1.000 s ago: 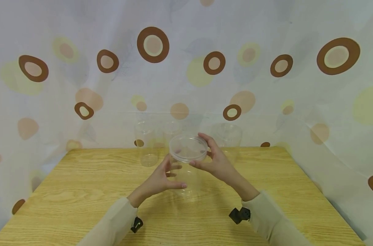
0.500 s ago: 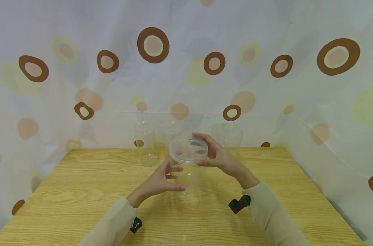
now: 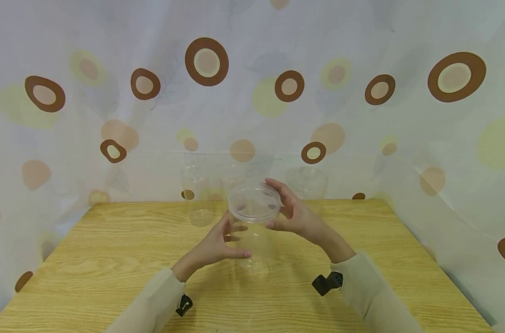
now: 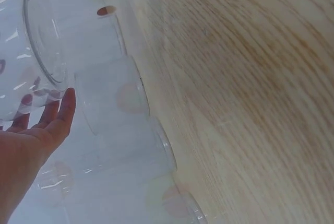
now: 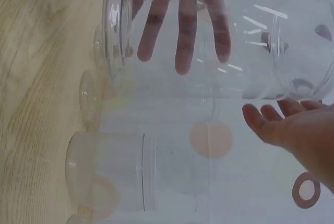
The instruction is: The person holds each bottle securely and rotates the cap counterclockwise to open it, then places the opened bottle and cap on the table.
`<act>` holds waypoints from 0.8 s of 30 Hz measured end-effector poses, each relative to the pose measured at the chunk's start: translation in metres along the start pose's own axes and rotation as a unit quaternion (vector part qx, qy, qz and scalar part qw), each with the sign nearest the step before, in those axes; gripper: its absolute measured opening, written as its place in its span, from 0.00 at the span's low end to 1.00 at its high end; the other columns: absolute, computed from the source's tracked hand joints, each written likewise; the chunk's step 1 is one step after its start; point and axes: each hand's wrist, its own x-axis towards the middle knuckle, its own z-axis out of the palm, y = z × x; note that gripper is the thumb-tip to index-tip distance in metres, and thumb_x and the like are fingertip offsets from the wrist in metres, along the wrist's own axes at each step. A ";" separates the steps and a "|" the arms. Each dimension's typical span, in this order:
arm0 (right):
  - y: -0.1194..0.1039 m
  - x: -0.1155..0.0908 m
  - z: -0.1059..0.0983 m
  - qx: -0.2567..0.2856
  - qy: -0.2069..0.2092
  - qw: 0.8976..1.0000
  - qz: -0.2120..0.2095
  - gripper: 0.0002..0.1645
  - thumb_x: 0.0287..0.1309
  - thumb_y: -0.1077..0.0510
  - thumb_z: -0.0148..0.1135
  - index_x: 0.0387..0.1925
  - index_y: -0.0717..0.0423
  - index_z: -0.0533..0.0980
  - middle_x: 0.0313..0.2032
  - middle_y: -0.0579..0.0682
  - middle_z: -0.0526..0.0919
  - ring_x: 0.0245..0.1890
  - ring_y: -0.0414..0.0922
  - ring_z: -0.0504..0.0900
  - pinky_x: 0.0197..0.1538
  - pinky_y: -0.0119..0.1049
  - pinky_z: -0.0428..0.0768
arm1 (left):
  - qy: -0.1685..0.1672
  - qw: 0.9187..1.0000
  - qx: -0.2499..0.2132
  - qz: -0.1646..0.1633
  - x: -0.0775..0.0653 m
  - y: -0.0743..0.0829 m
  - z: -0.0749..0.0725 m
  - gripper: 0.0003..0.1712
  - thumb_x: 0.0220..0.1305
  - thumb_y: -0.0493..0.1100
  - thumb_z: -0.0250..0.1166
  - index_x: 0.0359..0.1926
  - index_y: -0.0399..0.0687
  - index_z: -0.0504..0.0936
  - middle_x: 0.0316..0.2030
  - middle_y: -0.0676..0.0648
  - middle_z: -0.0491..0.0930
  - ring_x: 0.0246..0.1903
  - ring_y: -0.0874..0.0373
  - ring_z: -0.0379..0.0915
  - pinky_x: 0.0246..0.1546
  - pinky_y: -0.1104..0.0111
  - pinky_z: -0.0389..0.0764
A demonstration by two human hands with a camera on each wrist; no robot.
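The left hand (image 3: 214, 247) curls its fingers round a clear jar (image 3: 256, 240), holding it upright above the desk (image 3: 111, 259). The right hand (image 3: 301, 217) grasps the lid (image 3: 254, 202) at the jar's top, from its right side. Other jars (image 3: 197, 194) stand behind, near the backdrop (image 3: 244, 106).

Front jar (image 3: 256, 240), 1, over the middle of the counter (image 3: 111, 259), between the left grip (image 3: 215, 245), set low on its left side, and the right grip (image 3: 298, 217), set at its upper right. Rear jars, 3, near the counter's far edge: rear left jar (image 3: 197, 199) behind and left of the front jar, rear middle jar (image 3: 232, 175) just right of that and partly behind the front jar, rear right jar (image 3: 307, 180) behind the right grip. Cloth (image 3: 252, 115), behind the counter and along both its sides.
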 end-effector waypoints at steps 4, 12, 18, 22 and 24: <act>-0.003 -0.004 0.014 -0.073 0.075 0.994 0.004 0.55 0.47 0.53 0.69 0.69 0.52 0.45 0.67 0.54 0.54 0.66 0.53 0.56 0.64 0.56 0.58 | 0.008 1.000 0.001 0.000 -0.001 -0.001 0.000 0.60 0.45 0.39 0.73 0.69 0.68 0.42 0.68 0.46 0.53 0.61 0.41 0.61 0.55 0.48 0.68; -0.005 -0.004 0.026 -0.111 0.134 0.985 0.020 0.52 0.46 0.54 0.70 0.67 0.55 0.50 0.63 0.55 0.61 0.64 0.54 0.58 0.63 0.57 0.60 | 0.005 1.000 0.009 0.001 -0.002 -0.001 0.001 0.58 0.46 0.42 0.73 0.69 0.68 0.43 0.67 0.45 0.55 0.60 0.43 0.62 0.54 0.50 0.69; 0.000 -0.001 0.011 -0.037 0.056 0.998 0.009 0.50 0.49 0.53 0.68 0.68 0.52 0.49 0.64 0.54 0.58 0.63 0.52 0.61 0.60 0.46 0.68 | -0.003 1.000 0.005 0.000 -0.004 -0.001 -0.001 0.58 0.46 0.42 0.73 0.69 0.67 0.44 0.67 0.45 0.55 0.60 0.43 0.63 0.54 0.51 0.70; 0.006 0.002 -0.004 0.038 -0.026 0.999 -0.008 0.48 0.53 0.57 0.65 0.68 0.53 0.48 0.64 0.57 0.55 0.61 0.48 0.63 0.55 0.34 0.72 | -0.023 1.000 -0.002 0.005 -0.004 0.000 -0.001 0.57 0.46 0.42 0.73 0.69 0.64 0.44 0.67 0.45 0.52 0.60 0.42 0.62 0.55 0.50 0.70; 0.008 0.004 -0.009 0.066 -0.061 0.996 -0.016 0.48 0.53 0.60 0.64 0.69 0.55 0.47 0.64 0.58 0.54 0.59 0.46 0.63 0.53 0.34 0.74 | -0.031 0.999 -0.005 0.007 -0.004 0.001 -0.001 0.57 0.46 0.41 0.73 0.69 0.64 0.45 0.68 0.46 0.50 0.60 0.41 0.62 0.55 0.48 0.69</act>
